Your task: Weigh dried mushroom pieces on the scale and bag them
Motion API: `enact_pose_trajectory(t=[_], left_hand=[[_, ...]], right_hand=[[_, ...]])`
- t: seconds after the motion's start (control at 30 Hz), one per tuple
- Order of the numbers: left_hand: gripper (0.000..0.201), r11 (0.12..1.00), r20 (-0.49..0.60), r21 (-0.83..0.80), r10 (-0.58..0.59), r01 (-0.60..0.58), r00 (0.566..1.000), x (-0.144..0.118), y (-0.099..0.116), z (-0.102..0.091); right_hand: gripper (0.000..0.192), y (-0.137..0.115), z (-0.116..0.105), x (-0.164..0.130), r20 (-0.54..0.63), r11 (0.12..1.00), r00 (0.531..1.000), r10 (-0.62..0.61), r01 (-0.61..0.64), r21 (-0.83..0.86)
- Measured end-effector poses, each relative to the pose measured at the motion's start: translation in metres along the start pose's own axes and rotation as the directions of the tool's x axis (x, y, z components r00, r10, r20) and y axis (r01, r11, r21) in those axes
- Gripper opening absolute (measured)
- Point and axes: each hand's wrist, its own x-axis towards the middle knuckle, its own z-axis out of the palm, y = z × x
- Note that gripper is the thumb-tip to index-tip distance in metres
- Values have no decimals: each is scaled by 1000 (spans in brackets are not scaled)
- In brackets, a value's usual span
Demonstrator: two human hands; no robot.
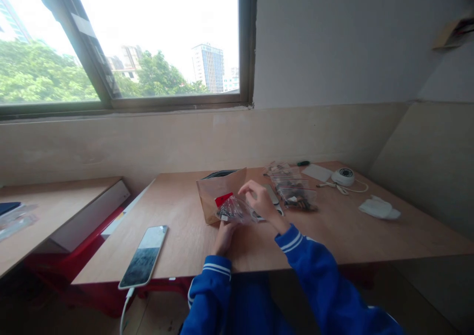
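My left hand point(224, 236) is closed round the lower part of a clear plastic bag point(234, 209) filled with small dark pieces I cannot name. A white label shows on the bag's near side. Just above and right of the bag is my right hand point(259, 199), its fingers bent in a pinch; whatever may be between the fingertips is too small to make out. Behind the bag stands an open brown cardboard box point(206, 202), with something black at its top. A red piece point(223, 199) shows between box and bag.
Several zip bags of small parts point(296, 195) lie to the right, near a white dome camera point(344, 176) with a cable. A crumpled white item point(379, 207) lies at far right. On the left, a phone point(145, 256) is plugged into a cable at the table's edge.
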Motion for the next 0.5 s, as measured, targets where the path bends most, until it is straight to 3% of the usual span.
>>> enact_pose_trajectory(t=[0.1, 0.17, 0.23, 0.33, 0.5], left_hand=[[41, 1000, -23, -8, 13, -13, 1000, 3, -4, -5], [42, 1000, -36, -18, 12, -13, 999, 6, -8, -9], [46, 1000, -34, -19, 7, -8, 999, 8, -10, -12], [49, 1000, -3, 4, 26, -26, 1000, 9, -14, -16], [48, 986, -11, 115, 124, -122, 992, 11, -17, -24]], right_hand=[[29, 21, 6, -20, 254, 989, 956, 144, -145, -12], [26, 31, 14, -27, 338, 978, 921, 191, -209, 18], [25, 33, 22, -29, 395, 965, 902, 175, -236, 111], [41, 27, 31, -26, 525, 940, 847, 76, -237, 246], [57, 23, 42, -17, 680, 976, 732, 49, -178, 122]])
